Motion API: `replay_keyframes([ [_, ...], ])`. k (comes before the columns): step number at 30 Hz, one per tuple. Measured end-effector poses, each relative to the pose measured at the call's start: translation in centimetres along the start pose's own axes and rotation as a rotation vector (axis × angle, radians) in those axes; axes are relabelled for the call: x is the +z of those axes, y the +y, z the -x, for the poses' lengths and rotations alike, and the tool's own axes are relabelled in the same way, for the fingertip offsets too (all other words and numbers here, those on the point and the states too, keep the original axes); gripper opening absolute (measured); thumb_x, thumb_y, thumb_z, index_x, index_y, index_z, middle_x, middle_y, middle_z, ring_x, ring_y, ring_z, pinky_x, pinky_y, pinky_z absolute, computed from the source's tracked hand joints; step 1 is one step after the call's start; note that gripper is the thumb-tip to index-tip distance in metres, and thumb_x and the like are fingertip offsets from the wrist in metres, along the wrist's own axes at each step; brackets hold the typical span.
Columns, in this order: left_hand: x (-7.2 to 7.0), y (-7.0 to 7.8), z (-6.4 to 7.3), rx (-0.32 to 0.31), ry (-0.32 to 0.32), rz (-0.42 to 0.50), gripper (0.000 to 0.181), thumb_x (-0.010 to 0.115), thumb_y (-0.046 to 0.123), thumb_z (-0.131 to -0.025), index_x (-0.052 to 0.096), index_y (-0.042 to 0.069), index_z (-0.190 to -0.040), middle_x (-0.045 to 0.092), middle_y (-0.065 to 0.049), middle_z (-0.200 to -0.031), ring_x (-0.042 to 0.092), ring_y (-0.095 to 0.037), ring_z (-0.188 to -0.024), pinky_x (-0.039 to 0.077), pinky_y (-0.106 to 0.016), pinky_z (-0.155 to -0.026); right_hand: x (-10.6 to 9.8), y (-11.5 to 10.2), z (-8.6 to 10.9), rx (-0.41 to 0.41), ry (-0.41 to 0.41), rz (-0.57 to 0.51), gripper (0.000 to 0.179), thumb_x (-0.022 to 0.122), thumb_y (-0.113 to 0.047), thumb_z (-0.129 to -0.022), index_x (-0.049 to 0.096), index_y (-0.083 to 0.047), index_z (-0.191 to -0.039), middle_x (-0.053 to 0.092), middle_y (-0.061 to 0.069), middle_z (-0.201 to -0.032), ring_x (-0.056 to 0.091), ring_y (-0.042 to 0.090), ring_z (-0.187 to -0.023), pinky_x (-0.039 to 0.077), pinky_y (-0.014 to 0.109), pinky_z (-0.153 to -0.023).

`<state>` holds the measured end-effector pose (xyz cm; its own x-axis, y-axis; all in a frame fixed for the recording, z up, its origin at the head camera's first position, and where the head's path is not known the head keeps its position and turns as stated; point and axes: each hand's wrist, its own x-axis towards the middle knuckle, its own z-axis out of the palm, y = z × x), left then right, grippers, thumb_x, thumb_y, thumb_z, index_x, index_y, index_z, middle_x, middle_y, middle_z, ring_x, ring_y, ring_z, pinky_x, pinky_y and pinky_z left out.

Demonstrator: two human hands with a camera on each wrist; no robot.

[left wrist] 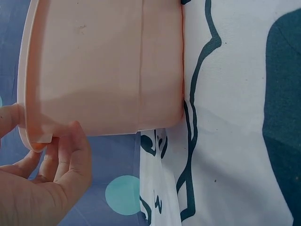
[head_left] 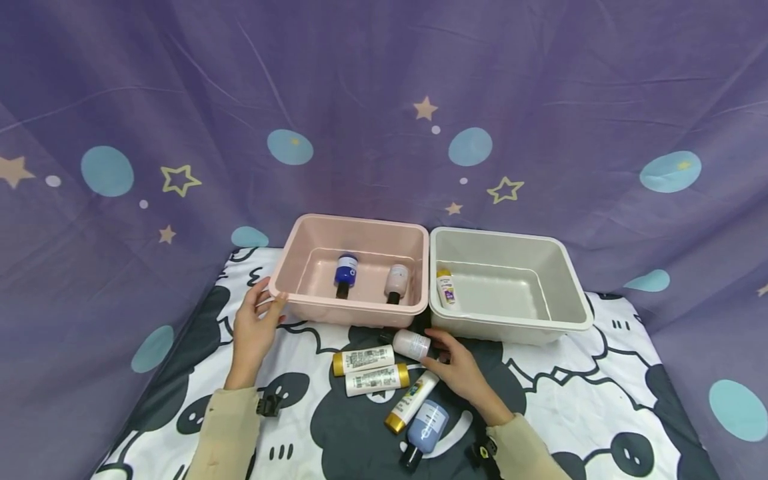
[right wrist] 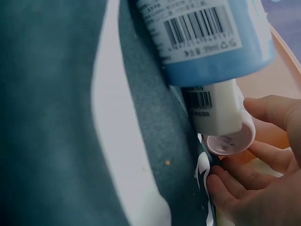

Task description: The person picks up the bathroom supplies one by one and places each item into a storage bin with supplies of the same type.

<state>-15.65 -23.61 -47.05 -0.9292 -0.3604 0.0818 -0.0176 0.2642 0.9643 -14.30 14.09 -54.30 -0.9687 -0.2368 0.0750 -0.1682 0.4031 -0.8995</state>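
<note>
My left hand [head_left: 255, 337] grips the front left corner of a pink plastic bin [head_left: 342, 312]; in the left wrist view the thumb lies at the rim, with fingers underneath. My right hand [head_left: 461, 372] holds a pale pink bottle [head_left: 411, 345] by its base end, thumb and fingers on either side. This bottle lies on its side before the bins, its dark cap pointing left. Close by are a white tube with a gold cap [head_left: 414, 399] and a light blue bottle with a black cap [head_left: 429, 424]. Two more white tubes [head_left: 366, 359] lie to the left.
Inside the pink bin are a dark blue bottle [head_left: 346, 269] and another pale pink bottle [head_left: 397, 280]. A white bin [head_left: 510, 328] stands against its right side, with a small yellow-capped tube [head_left: 446, 288] inside. Behind hangs a purple curtain [head_left: 372, 80]; a black-and-white patterned cloth [head_left: 576, 413] covers the table.
</note>
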Motion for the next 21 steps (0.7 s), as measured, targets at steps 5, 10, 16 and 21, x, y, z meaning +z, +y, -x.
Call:
replay_keyframes([
  [5,0.02,-0.01,0.03,0.004,0.008,-0.003,0.064,0.066,0.036,-0.098,0.042,0.011,-0.152,0.056,-0.016,-0.134,0.059,-0.025,-0.110,0.059,-0.020,-0.075,0.28,0.02,-0.35,-0.012,0.018,0.046,0.052,0.080,-0.011,-0.085,0.061,-0.006,-0.134,0.064,0.011,-0.126,0.062,0.031,-0.110,0.056,0.044,-0.083],
  [10,0.07,0.03,0.04,0.003,0.006,-0.001,0.064,0.066,0.037,-0.098,0.042,0.010,-0.152,0.055,-0.017,-0.135,0.058,-0.026,-0.111,0.059,-0.020,-0.076,0.54,0.05,-0.54,-0.009,0.026,0.068,0.050,0.080,-0.011,-0.086,0.062,-0.005,-0.131,0.067,0.009,-0.118,0.063,0.028,-0.106,0.056,0.040,-0.080],
  [16,0.06,0.08,0.09,0.006,0.007,0.002,0.064,0.066,0.036,-0.098,0.042,0.011,-0.152,0.055,-0.017,-0.135,0.058,-0.026,-0.110,0.059,-0.020,-0.076,0.72,-0.02,-0.59,0.012,0.040,0.028,0.047,0.082,-0.010,-0.084,0.063,-0.006,-0.127,0.067,0.007,-0.113,0.064,0.024,-0.103,0.057,0.043,-0.084],
  [21,0.07,0.01,0.11,0.002,0.006,0.010,0.064,0.066,0.035,-0.098,0.042,0.011,-0.152,0.055,-0.017,-0.134,0.058,-0.027,-0.110,0.059,-0.021,-0.076,0.68,-0.11,-0.37,0.016,0.070,-0.054,0.046,0.083,-0.006,-0.083,0.064,-0.004,-0.125,0.066,0.010,-0.114,0.064,0.024,-0.100,0.058,0.042,-0.086],
])
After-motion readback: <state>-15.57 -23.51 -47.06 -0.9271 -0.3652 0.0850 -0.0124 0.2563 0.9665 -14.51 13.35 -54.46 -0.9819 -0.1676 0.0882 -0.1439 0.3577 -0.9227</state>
